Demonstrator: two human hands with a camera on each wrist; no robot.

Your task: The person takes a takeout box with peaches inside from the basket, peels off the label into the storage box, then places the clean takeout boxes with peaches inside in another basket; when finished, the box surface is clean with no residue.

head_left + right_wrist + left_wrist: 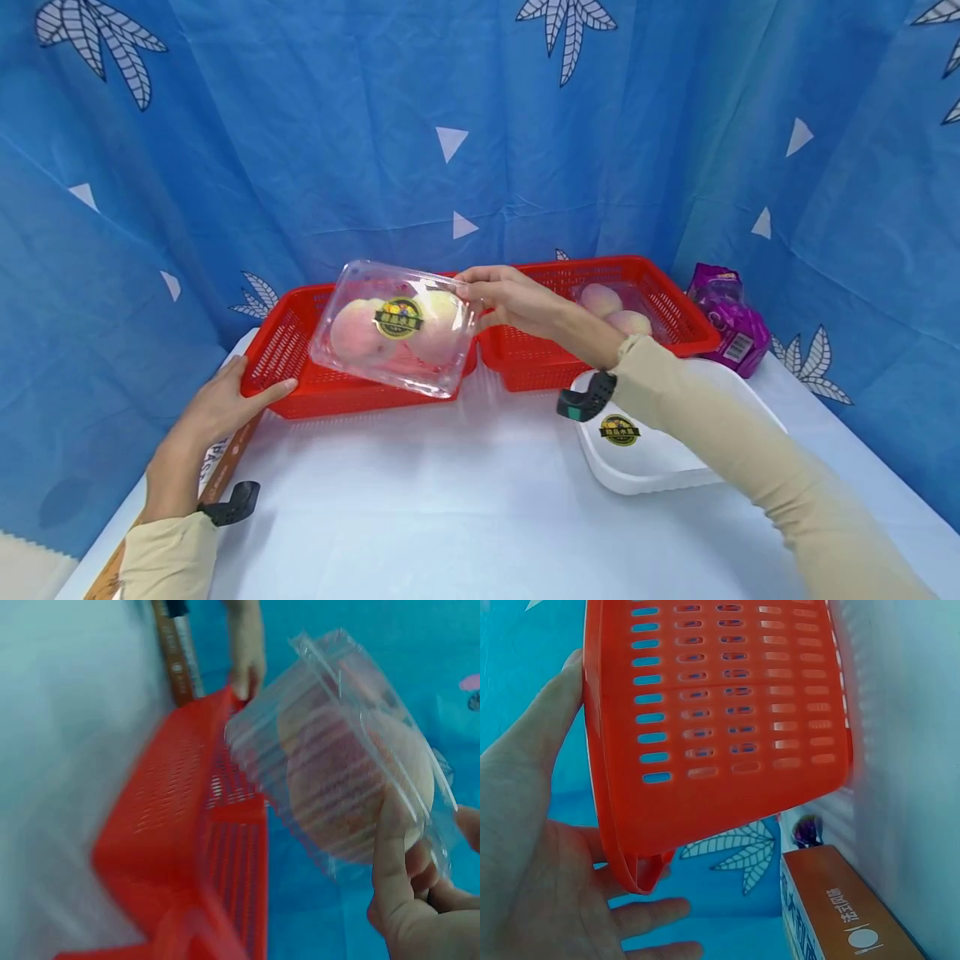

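A clear plastic clamshell box [430, 372] with peaches [357, 331] inside and a black-and-gold label is held tilted above the left red basket [352, 400]. My right hand [517, 304] grips its right end; in the right wrist view, thumb and fingers [391, 859] pinch the box [262, 742] at its edge. The left hand [225, 404] holds the left end of that basket, thumb at the rim. Seen from the left wrist, the basket's slotted wall [705, 712] stands between the thumb and the other fingers, some of them extended past its corner.
A second red basket [525, 379], at right, contains another clear pack of peaches [628, 322]. In front of it lies a white tray [652, 483] with a similar label. A purple packet [738, 333] stands at the far right. A brown box [855, 900] lies along the left table edge.
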